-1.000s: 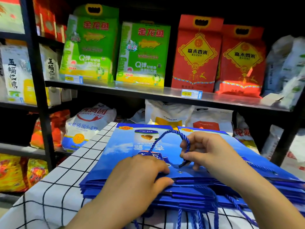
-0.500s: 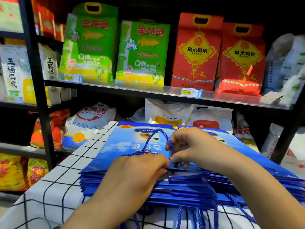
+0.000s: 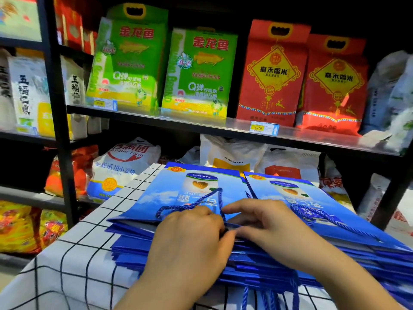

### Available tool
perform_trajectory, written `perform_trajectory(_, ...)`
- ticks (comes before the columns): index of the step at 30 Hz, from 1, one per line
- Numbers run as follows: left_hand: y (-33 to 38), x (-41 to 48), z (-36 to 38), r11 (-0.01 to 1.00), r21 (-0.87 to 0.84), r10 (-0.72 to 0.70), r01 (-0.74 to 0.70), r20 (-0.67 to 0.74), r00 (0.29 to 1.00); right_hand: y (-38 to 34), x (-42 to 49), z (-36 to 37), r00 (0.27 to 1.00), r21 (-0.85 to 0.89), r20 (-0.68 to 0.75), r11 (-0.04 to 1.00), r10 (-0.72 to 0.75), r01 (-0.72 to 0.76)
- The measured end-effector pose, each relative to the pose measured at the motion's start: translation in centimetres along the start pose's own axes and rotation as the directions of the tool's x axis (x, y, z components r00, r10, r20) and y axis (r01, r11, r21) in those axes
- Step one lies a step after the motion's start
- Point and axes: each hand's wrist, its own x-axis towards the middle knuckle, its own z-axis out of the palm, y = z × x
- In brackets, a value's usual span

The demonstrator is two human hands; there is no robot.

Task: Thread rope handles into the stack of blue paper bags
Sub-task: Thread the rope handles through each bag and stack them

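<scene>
A stack of flat blue paper bags [image 3: 169, 198] lies on a checked tablecloth. A blue rope handle [image 3: 210, 196] loops over the top bag and runs down between my hands at the bag's near edge. My left hand [image 3: 192, 238] has its fingers curled over that edge, gripping the top bag. Close beside it, my right hand [image 3: 263, 222] lies low over the bag; its thumb and forefinger pinch the rope end where it meets the edge. The hole there is hidden by my fingers. A second pile of blue bags [image 3: 312, 198] with a rope [image 3: 319, 217] overlaps on the right.
The tablecloth [image 3: 73, 265] shows bare at the left and front. Several rope handles [image 3: 245, 296] hang over the front edge. A black shelf rack [image 3: 60, 130] holding green and red rice bags stands just behind the table.
My right hand has dropped and moved left until it meets my left hand. The rope loop, earlier standing up in an arch, now lies lower and flatter on the top bag.
</scene>
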Motion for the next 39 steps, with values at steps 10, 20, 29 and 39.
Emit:
perform_trajectory(10, 0.7, 0.5, 0.7, 0.959, 0.281, -0.09, 0.047, 0.144, 0.985, 1.4, -0.7, 2.6, 0.975, -0.074, -0.22, 0.997, -0.04, 0.024)
perform_trajectory(20, 1.2, -1.0, 1.9, 0.95, 0.306, -0.009, -0.061, 0.223, 0.975, 2.6, -1.4, 4.4, 0.94, -0.066, -0.342, 0.998, 0.0, -0.024)
perform_trajectory(29, -0.8, -2.4, 2.1, 0.998, 0.061, -0.031, 0.03, 0.014, 0.999, 1.2, -1.9, 3.1, 0.995, -0.219, -0.09, 0.974, 0.041, -0.06)
perform_trajectory(39, -0.6, -3.0, 0.9, 0.99, -0.055, -0.127, 0.133, 0.105, 0.986, 0.2, 0.5, 3.6, 0.943, -0.075, -0.265, 0.971, 0.201, -0.228)
